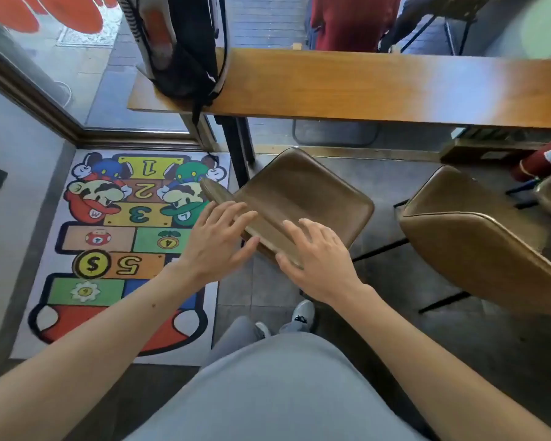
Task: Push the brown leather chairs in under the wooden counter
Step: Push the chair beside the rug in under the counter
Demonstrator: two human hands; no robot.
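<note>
Brown leather chair (303,198) stands angled just short of the wooden worktop (379,87), seat not yet under it. Your left hand (218,238) and right hand (318,257) lie open-fingered on the backrest's top edge, resting rather than clasping. Expect a stiff shell, smooth upholstery that may slip, and thin metal legs likely to drag. Push low on the backrest, both palms flat.

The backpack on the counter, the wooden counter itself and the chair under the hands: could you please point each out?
backpack (185,58), head view, on its dark mesh front.
wooden counter (379,87), head view, on its bare top.
brown leather chair (303,189), head view, on the bare seat, beyond both hands.
</note>
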